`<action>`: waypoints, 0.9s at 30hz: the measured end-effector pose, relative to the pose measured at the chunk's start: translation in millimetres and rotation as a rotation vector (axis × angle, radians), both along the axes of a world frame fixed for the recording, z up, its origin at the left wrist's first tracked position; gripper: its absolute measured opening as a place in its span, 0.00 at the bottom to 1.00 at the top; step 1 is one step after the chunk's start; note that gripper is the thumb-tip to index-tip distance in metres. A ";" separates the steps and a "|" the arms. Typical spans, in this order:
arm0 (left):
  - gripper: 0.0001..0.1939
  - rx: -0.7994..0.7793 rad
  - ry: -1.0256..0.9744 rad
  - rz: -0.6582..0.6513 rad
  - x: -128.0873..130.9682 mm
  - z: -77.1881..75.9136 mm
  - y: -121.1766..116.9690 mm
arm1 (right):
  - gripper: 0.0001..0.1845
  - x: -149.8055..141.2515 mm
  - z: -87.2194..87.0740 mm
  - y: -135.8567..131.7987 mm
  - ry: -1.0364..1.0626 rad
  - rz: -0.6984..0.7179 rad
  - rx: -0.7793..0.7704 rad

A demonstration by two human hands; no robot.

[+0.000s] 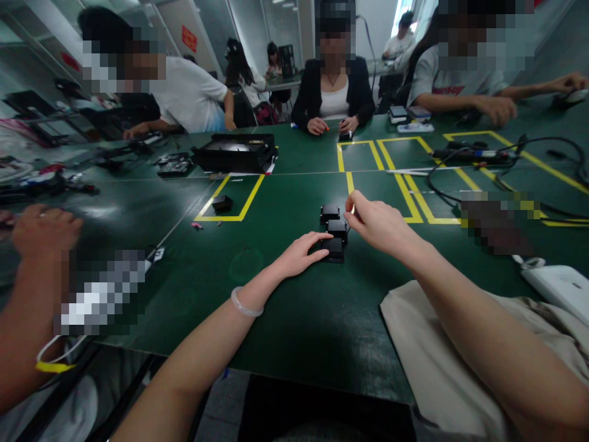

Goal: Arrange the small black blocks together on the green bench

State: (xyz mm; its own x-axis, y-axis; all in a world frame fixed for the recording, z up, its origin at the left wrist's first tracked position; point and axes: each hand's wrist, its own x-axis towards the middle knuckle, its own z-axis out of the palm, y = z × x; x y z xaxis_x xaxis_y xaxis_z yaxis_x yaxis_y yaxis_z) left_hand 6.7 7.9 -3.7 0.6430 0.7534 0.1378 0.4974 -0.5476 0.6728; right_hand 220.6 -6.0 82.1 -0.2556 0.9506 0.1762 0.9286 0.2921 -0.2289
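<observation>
Blocks (337, 228): three in black, lined up well in from the desk's (294, 331) near edge.
Left hand (301, 253): half open, fingertips laid on the nearest block.
Right hand (380, 224): curled nearly closed beside the farther two; whether anything is pinched can't be told.

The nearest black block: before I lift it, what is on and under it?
The left hand has fingers over part of the black block; green table shows around it. What lies beneath is hidden.

pale translucent bangle (247, 302) on left wrist, right wrist bare, bare forearms
</observation>
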 end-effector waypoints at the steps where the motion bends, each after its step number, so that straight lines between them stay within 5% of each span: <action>1: 0.20 0.001 0.002 -0.001 -0.1 0.0 0.0 | 0.13 -0.1 0.1 0.2 -0.015 -0.009 0.000; 27: 0.21 0.030 0.009 -0.031 -0.8 0.6 -0.3 | 0.10 2.2 -3.1 3.2 -0.008 -0.013 0.010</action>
State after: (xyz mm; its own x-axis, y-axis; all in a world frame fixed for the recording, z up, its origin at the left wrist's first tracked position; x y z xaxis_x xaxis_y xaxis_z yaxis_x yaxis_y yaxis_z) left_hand 6.0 7.6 -3.2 0.6672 0.7287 0.1542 0.4861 -0.5829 0.6511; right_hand 222.8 -2.8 79.0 -0.2446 0.9522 0.1833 0.9341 0.2820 -0.2187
